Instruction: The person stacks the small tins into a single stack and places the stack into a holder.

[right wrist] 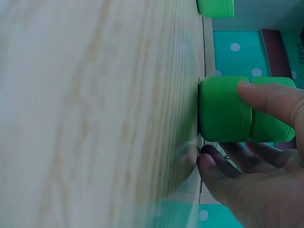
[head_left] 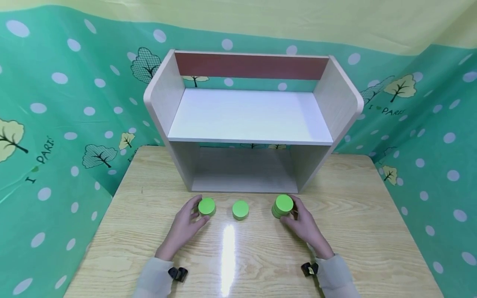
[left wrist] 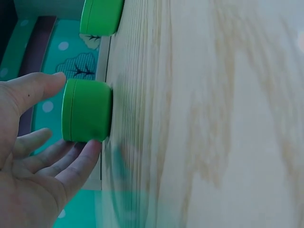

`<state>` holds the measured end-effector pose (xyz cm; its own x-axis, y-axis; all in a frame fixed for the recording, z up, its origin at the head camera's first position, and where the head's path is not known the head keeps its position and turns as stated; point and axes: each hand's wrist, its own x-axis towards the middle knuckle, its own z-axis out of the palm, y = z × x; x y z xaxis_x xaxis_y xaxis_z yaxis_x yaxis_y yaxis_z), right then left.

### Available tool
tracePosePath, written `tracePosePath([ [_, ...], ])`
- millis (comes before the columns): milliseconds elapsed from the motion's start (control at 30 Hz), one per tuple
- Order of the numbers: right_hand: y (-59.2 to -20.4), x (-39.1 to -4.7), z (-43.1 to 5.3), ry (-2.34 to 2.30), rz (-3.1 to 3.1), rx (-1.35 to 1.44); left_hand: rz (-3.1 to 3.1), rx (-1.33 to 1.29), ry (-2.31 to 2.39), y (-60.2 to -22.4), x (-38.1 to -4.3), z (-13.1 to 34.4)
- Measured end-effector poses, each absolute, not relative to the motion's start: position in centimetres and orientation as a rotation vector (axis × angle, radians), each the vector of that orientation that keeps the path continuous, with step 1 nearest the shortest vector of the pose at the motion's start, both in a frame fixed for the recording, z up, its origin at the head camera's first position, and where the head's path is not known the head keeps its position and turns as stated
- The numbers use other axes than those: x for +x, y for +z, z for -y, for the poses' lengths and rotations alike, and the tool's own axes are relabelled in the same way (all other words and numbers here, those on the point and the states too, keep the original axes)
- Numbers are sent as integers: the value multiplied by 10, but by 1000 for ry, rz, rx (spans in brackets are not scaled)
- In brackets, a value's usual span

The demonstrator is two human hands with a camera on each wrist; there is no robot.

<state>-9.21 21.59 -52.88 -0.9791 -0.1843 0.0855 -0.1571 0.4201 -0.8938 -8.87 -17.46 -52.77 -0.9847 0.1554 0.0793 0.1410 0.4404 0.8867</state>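
Near the shelf's front edge, my left hand (head_left: 184,223) curves round a small round green jar (head_left: 207,206) with a lid. In the left wrist view the thumb (left wrist: 45,85) is at its lid edge and the fingertips (left wrist: 92,147) are against its opposite side. A second green jar (head_left: 240,210) stands alone in the middle, apart from both hands. On the right, one green jar (head_left: 284,203) sits on top of another green jar (right wrist: 221,109). My right hand (head_left: 303,223) curves round this stack, its thumb (right wrist: 259,95) at the seam between the two.
A two-tier shelf (head_left: 249,140) with pale side panels and a brown back strip stands behind the jars. Below lies a light wood table (head_left: 130,231) with a bright glare strip. Green dotted cloth (head_left: 56,136) hangs around it. Dark clips (head_left: 178,274) sit at both cuffs.
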Motion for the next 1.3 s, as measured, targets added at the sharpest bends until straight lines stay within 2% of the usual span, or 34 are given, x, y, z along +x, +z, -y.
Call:
tracePosePath([
  [500,-533,-96,-214,-1628,-2622,-284,-2598,138,1711,-530,-94,171],
  [1300,-535,-95,-215,-1637,-2609,-278,-2610,78,1729,-534,-93,172],
])
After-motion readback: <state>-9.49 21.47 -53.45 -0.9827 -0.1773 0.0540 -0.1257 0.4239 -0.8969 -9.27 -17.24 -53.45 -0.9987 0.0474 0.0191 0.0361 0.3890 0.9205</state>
